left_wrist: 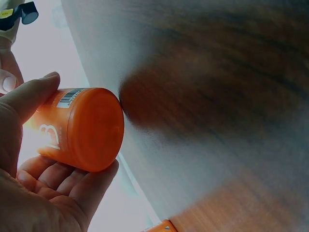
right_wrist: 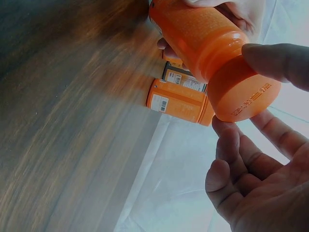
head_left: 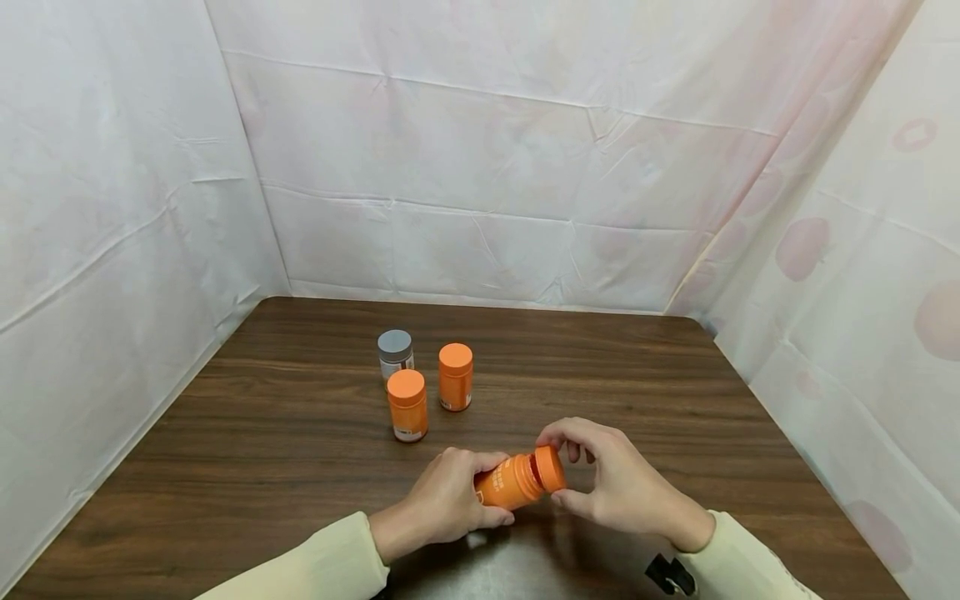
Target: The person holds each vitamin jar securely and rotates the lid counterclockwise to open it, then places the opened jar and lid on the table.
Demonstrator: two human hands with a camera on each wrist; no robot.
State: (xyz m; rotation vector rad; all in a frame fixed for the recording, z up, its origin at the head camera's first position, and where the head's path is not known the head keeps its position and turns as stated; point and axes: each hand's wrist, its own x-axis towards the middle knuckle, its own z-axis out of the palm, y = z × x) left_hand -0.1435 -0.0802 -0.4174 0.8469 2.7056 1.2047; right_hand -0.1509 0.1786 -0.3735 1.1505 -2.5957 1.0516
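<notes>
My left hand [head_left: 452, 497] grips an orange bottle [head_left: 506, 485] round its body, tilted on its side with the mouth to the right. Its smooth orange base [left_wrist: 99, 129] faces the left wrist camera, beside a barcode label [left_wrist: 71, 98]. Between thumb and fingertips, my right hand [head_left: 626, 483] pinches the orange screw cap [head_left: 551, 468]. In the head view a narrow gap shows between the cap and the threaded neck [head_left: 528, 476]. Small printing [right_wrist: 252, 101] covers part of the cap's top in the right wrist view.
Left of centre on the dark wooden table [head_left: 300, 500] stand two capped orange bottles [head_left: 408, 408] [head_left: 455, 379] and a grey-lidded bottle [head_left: 395, 350], partly hidden behind the nearer one. Pale sheeting [head_left: 487, 150] encloses the table's back and sides.
</notes>
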